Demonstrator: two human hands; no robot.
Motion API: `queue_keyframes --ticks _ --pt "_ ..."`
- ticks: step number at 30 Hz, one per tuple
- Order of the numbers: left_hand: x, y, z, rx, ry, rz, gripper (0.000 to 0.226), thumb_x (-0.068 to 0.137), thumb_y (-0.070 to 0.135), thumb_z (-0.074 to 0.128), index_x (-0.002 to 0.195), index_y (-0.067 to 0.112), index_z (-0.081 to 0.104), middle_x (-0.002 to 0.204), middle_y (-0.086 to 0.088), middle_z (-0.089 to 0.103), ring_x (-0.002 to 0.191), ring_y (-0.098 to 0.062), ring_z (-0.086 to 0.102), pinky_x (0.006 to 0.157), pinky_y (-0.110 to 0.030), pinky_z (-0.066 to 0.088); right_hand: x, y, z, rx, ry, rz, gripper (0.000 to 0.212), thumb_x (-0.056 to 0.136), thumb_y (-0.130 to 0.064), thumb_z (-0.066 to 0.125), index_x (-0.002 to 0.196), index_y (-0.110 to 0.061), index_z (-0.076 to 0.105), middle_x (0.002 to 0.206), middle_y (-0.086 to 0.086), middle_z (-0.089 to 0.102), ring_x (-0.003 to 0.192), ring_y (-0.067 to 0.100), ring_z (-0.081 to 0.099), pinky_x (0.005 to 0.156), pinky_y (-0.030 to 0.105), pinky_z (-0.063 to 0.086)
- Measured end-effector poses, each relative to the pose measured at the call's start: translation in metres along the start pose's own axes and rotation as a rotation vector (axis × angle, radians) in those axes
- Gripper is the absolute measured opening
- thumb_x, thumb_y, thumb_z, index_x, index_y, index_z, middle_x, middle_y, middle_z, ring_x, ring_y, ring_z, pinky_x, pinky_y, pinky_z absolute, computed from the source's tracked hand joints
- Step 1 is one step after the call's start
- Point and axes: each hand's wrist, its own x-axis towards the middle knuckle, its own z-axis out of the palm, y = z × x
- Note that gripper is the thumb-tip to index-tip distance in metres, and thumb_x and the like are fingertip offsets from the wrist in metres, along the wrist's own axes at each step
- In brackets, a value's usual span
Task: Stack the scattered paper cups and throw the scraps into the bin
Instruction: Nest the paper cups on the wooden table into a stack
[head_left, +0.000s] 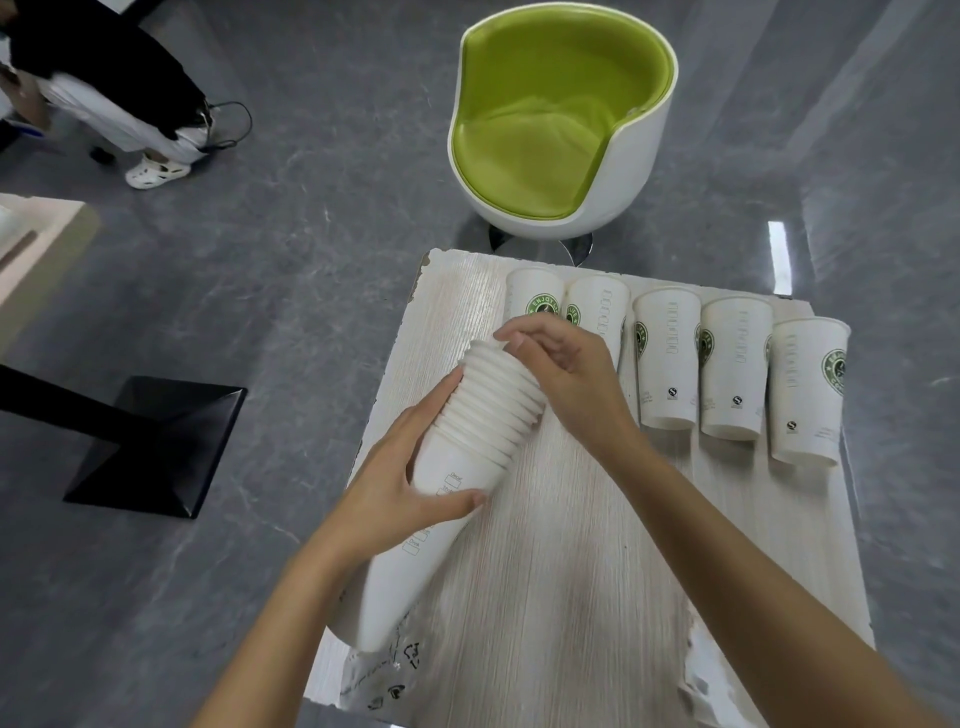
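The stack of paper cups (483, 415) is leaning at a slant over the left side of the table (571, 571), rims pointing up and away and its narrow bottom end down by the near left corner. The left hand (400, 483) is wrapping round the stack's middle, thumb lying across the front. The right hand (566, 374) is curling its fingers over the topmost rim and gripping it. Behind the hands, five single paper cups (667, 358) with green logos are sitting side by side in a row along the far right of the table. A crumpled clear wrapper (384, 675) is lying at the near left edge. Beyond the table, a green and white tub chair (556, 119) is standing on the grey floor.
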Motion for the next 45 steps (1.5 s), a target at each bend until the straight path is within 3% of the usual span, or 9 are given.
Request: queue_keyframes --ticks 5,11,17,21,25,34,45 --pt "0.007 -0.002 -0.004 -0.001 0.0 -0.01 0.102 0.07 0.026 0.083 0.151 0.046 0.024 0.151 0.034 0.029 0.141 0.008 0.028 0.114 -0.024 0.024 0.031 0.018 -0.016 -0.028 0.038 0.066 0.015 0.093 -0.005 0.053 0.092 -0.01 0.067 0.074 0.003 0.067 0.063 0.011 0.061 0.066 0.022 0.048" --pt "0.019 -0.001 -0.01 -0.019 0.012 -0.015 0.102 0.074 0.01 0.085 0.15 0.043 0.025 0.149 0.039 0.03 0.139 0.012 0.027 0.108 -0.007 0.025 0.075 0.05 -0.032 -0.19 0.043 0.133 0.012 0.091 -0.013 0.057 0.089 -0.017 0.068 0.076 -0.002 0.068 0.073 0.012 0.064 0.076 0.029 0.053" --pt "0.034 0.005 -0.019 -0.034 0.032 0.002 0.102 0.07 0.021 0.084 0.15 0.046 0.024 0.149 0.038 0.03 0.139 0.011 0.028 0.109 -0.016 0.026 0.113 0.074 -0.037 -0.349 0.093 0.131 0.012 0.091 -0.016 0.057 0.09 -0.017 0.07 0.087 -0.004 0.069 0.083 0.011 0.062 0.078 0.022 0.047" --pt "0.044 0.004 -0.025 -0.056 0.038 -0.01 0.101 0.069 0.024 0.082 0.148 0.047 0.025 0.148 0.04 0.03 0.139 0.013 0.028 0.108 -0.006 0.028 0.136 0.083 -0.036 -0.487 0.046 0.119 0.015 0.092 -0.016 0.055 0.095 -0.015 0.07 0.103 0.0 0.068 0.086 0.007 0.057 0.077 0.018 0.04" --pt "0.052 -0.002 -0.028 -0.071 0.03 -0.021 0.101 0.068 0.022 0.082 0.149 0.045 0.026 0.149 0.038 0.031 0.139 0.011 0.029 0.104 -0.002 0.026 0.155 0.09 -0.037 -0.584 -0.04 0.141 0.017 0.094 -0.018 0.054 0.099 -0.012 0.069 0.107 0.002 0.066 0.1 0.016 0.059 0.083 0.023 0.038" --pt "0.057 -0.014 -0.033 -0.046 0.037 -0.048 0.101 0.073 0.004 0.084 0.147 0.044 0.028 0.148 0.04 0.031 0.139 0.012 0.029 0.102 0.0 0.026 0.171 0.104 -0.027 -0.565 -0.226 0.225 0.017 0.092 -0.02 0.057 0.098 -0.013 0.071 0.109 -0.003 0.069 0.101 0.008 0.056 0.085 0.021 0.036" --pt "0.055 -0.019 -0.036 -0.041 0.044 -0.071 0.102 0.073 0.005 0.084 0.147 0.045 0.027 0.148 0.039 0.031 0.138 0.013 0.029 0.103 0.0 0.026 0.165 0.089 -0.029 -0.46 -0.17 0.186 0.008 0.087 -0.015 0.066 0.087 -0.016 0.074 0.089 -0.009 0.068 0.097 0.006 0.058 0.09 0.018 0.039"
